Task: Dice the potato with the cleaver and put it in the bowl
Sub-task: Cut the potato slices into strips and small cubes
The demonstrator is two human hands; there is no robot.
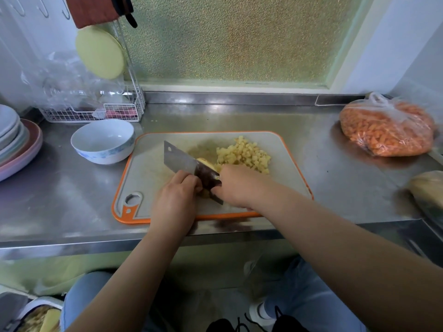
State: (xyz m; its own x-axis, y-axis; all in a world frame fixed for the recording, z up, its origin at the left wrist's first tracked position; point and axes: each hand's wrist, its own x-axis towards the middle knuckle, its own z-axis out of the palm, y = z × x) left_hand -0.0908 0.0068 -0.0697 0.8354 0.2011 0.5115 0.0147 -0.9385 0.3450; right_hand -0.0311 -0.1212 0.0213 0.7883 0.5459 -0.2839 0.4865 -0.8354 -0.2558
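Observation:
A grey cutting board (148, 168) with an orange rim lies on the steel counter. My right hand (237, 185) grips the handle of the cleaver (179, 160), whose blade angles across the board's middle. My left hand (177, 195) is just left of the blade, fingers curled down onto a piece of potato (205, 193) that is mostly hidden. Another slice of potato (206, 162) shows at the blade's far side. A pile of diced potato (244, 154) sits on the board's far right part. The white bowl (103, 142) stands left of the board with nothing visible in it.
Stacked plates (16, 144) sit at the far left and a wire rack (96, 111) stands behind the bowl. A plastic bag of diced carrot (388, 130) lies at the back right, with another bag (429, 188) at the right edge. The counter's front edge runs just below the board.

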